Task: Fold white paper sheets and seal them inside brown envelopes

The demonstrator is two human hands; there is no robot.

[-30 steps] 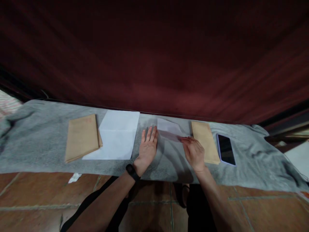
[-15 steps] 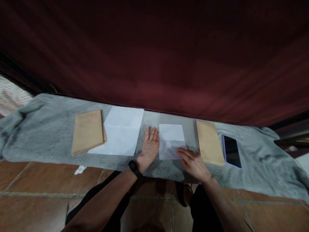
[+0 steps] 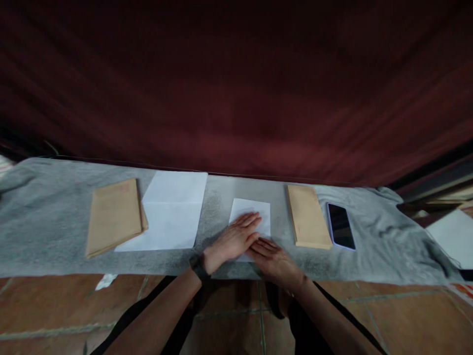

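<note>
A small folded sheet of white paper lies on the grey cloth in front of me. My left hand rests flat on it, palm down, with the fingers stretched towards the right. Lower down, my right hand lies across the sheet's near right part, fingers extended and touching the left hand near its thumb. Both hands cover much of the paper's near half. To the left is a larger white sheet with a crease across it, partly under a stack of brown envelopes.
Right of my hands sits another stack of brown envelopes, with a phone in a purple case beside it. The grey cloth covers a narrow bench. Dark red fabric hangs behind. A white scrap lies on the tiled floor.
My left hand has moved from beside the small sheet onto it, turning palm down. My right hand has shifted left and nearer to me, meeting the left. The camera view has shifted slightly.
</note>
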